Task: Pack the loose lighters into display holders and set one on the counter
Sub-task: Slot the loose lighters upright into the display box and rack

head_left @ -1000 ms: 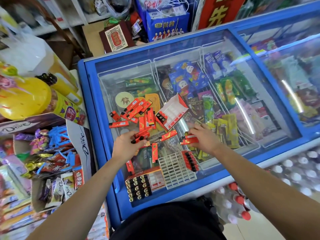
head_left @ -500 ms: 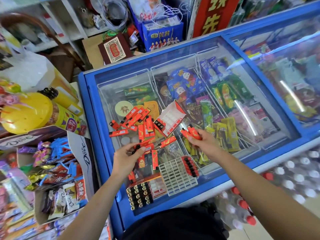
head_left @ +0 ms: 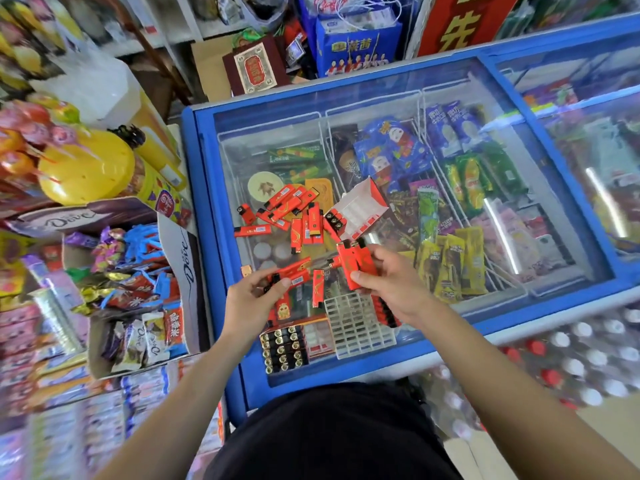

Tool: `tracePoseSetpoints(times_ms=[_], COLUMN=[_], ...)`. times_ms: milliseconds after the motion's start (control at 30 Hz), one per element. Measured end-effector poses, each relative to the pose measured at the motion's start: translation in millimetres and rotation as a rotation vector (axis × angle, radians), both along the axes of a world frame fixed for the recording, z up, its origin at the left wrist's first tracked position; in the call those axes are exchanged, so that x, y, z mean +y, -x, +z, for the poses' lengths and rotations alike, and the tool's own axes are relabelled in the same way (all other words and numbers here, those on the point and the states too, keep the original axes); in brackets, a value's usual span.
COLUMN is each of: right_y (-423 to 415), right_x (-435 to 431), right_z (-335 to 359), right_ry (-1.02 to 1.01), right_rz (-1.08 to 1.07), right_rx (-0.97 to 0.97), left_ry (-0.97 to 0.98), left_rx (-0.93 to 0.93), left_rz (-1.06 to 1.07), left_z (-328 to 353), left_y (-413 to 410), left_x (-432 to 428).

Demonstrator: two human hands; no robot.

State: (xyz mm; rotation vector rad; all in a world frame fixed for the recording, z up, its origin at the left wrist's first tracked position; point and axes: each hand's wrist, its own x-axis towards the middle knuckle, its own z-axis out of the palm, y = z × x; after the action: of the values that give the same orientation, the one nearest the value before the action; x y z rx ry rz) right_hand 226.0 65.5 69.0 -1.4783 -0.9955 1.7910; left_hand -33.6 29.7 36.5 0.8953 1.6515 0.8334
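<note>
I am in the gathering step: my right hand [head_left: 388,284] is clenched around a small bunch of red lighters [head_left: 356,266], thumb on the front face and fingers wrapped behind, and my left hand [head_left: 254,299] pinches another couple of lighters [head_left: 294,273] between thumb and fingertips. Both bunches hang just above the glass lid [head_left: 450,98] of the freezer. Beyond my fingers the loose lighters [head_left: 298,216] lie scattered in a heap, with an open red-and-white carton [head_left: 360,209] tipped on its side just past my right fingertips. Directly under and just nearer than my right hand sits the white grid holder [head_left: 356,327], most of its cells bare, with a row of lighters along its right edge, I think, though my wrist hides much of it. Below my left wrist a filled holder [head_left: 282,348] shows rows of brass tops. Next, I judge, I must square the lighters in my right hand, turn them upright and drop each into an empty cell of the grid, one per slot.
</note>
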Motion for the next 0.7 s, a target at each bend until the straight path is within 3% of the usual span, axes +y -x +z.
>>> tracePoseSetpoints(times_ms=[233, 400, 700], right_y=[27, 38, 65], right_x=[-58, -80, -88], right_z=[-13, -22, -24], right_ry=[0.034, -0.023, -0.108], right_rz=[0.079, 0.163, 0.116], right_rx=[-0.090, -0.285, -0.393], left_ry=[-0.041, -0.035, -0.022], left_rx=[-0.021, -0.016, 0.016], left_rz=[0.084, 0.085, 0.107], left_z=[7, 0, -11], left_y=[8, 12, 10], left_x=[-28, -50, -74])
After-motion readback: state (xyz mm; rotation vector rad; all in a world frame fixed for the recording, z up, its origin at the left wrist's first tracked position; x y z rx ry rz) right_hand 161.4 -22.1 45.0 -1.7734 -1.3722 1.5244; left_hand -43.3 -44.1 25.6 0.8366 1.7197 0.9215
